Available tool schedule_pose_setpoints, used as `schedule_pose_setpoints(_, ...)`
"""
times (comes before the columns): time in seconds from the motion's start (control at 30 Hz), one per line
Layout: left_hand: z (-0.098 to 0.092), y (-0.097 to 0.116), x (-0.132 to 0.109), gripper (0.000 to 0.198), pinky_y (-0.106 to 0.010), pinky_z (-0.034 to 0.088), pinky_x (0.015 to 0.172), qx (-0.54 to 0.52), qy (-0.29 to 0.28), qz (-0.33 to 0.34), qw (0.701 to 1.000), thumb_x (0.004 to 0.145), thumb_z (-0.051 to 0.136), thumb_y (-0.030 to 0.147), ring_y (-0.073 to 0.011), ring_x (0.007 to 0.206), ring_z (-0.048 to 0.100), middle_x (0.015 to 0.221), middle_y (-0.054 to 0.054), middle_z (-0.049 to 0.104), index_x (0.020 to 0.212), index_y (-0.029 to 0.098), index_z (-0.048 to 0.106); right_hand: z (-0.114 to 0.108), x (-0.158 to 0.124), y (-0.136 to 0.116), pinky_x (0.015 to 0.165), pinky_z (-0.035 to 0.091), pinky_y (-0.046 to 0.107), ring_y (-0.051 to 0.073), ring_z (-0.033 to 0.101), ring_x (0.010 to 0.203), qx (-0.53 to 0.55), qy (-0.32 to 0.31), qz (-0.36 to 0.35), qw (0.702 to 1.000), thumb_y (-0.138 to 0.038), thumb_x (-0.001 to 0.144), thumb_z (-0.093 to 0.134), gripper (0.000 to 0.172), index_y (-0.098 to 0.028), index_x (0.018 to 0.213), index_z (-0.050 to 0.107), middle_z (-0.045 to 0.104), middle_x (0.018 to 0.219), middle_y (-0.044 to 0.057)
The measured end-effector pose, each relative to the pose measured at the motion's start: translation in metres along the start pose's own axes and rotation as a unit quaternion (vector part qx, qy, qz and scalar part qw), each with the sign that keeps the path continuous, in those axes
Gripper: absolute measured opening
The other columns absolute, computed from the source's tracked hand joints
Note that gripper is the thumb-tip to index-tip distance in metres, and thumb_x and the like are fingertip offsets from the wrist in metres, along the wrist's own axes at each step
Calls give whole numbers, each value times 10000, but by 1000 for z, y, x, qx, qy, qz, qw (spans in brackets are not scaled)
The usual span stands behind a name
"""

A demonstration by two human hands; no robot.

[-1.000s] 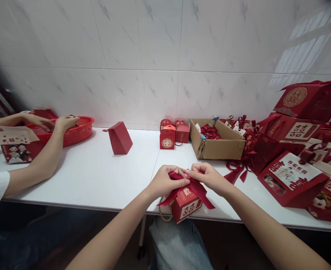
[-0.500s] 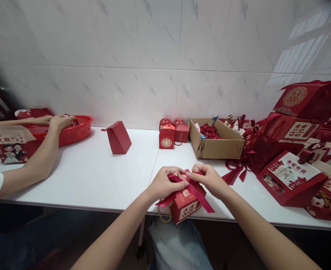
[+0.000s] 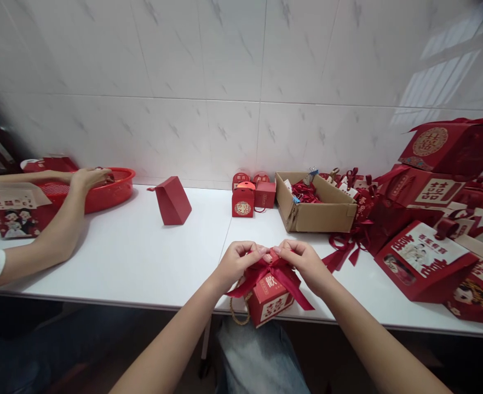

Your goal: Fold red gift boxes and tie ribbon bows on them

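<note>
A small red gift box (image 3: 266, 303) with gold-and-white characters sits at the table's front edge, partly overhanging it. Dark red ribbon (image 3: 280, 273) is looped across its top in a bow, its two tails hanging down either side. My left hand (image 3: 239, 265) pinches the ribbon on the left of the knot; my right hand (image 3: 303, 262) pinches it on the right. Both sets of fingertips nearly meet above the box and hide part of the loops. A twisted gold cord handle (image 3: 240, 314) dangles at the box's left side.
A cardboard box (image 3: 321, 216) with red ribbons stands ahead, beside small red boxes (image 3: 243, 201). Gift boxes (image 3: 426, 262) pile up at right. One plain red box (image 3: 173, 202) stands left of centre. At far left, a co-worker's hands (image 3: 87, 178) reach into a red basket (image 3: 110, 197).
My left fingers have shifted up toward the knot and my hands now sit more evenly on both sides. The ribbon forms a clearer bow. The box stays about where it was.
</note>
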State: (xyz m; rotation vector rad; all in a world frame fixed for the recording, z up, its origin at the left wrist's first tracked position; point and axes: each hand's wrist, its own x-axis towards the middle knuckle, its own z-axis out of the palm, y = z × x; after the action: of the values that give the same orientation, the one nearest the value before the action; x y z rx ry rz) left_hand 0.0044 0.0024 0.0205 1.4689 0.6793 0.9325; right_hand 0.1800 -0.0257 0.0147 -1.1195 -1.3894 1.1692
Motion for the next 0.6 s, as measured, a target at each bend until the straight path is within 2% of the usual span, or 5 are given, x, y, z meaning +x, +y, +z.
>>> schedule_pose_setpoints(0.1, -6, -2, 1, 317, -286, 445, 772, -15, -23, -4, 1000, 790, 611, 400, -201, 833, 623, 822, -89, 698, 678, 112, 680, -2, 0, 1, 496, 180, 230, 64, 274, 503, 15, -31, -3, 999, -511, 713, 653, 483, -177, 539, 351, 357, 547, -56)
schedule_pose_setpoints(0.2, -10, -6, 1, 367, -299, 439, 816, -43, -29, 2, 999, 837, 542, 413, -207, 846, 628, 809, -91, 695, 726, 107, 711, -4, 0, 4, 489, 170, 230, 63, 269, 490, 23, -41, 5, 999, -512, 739, 632, 468, -175, 549, 370, 349, 539, -59)
schedule_pose_setpoints(0.3, -9, -9, 0, 343, -306, 445, 812, -50, -21, 0, 999, 823, 566, 410, -207, 840, 627, 802, -84, 687, 705, 112, 689, -3, 0, 8, 486, 165, 232, 67, 256, 498, 22, -31, 6, 999, -526, 760, 604, 465, -176, 555, 376, 330, 541, -58)
schedule_pose_setpoints(0.47, -2, -10, -3, 227, -295, 463, 765, 4, 2, 28, 1000, 680, 741, 286, -206, 866, 621, 820, -62, 674, 625, 137, 579, 3, -3, 8, 502, 196, 231, 75, 253, 524, 24, -11, -18, 1000, -477, 744, 638, 466, -190, 562, 320, 300, 557, -62)
schedule_pose_setpoints(0.6, 2, -10, -6, 206, -291, 461, 777, 58, 12, 31, 998, 687, 735, 278, -188, 859, 615, 864, -72, 676, 635, 136, 595, 9, -6, 7, 554, 256, 231, 86, 267, 563, 22, 13, -56, 998, -404, 706, 689, 491, -200, 578, 261, 283, 585, -65)
